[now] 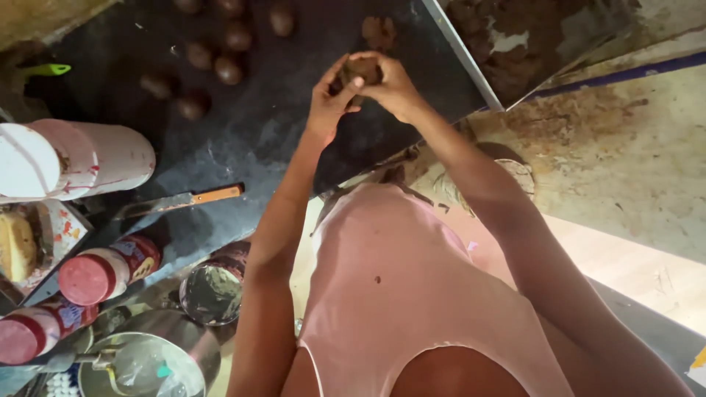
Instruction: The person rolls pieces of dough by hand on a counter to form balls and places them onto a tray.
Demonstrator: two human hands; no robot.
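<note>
Both hands are cupped around a brown dough ball, left hand and right hand pressed together on it above the dark counter. It's too round for a clear long axis. Finished balls sit further back; a metal tray edge runs close on the right.

Dim, soft and slightly blurred, with brighter daylight at right.

It was a rough home kitchen. A dark stone counter held rows of brown dough balls, a wooden-handled knife, red-capped jars and steel pots. A tray of brown mix stood beside a worn, stained floor.
</note>
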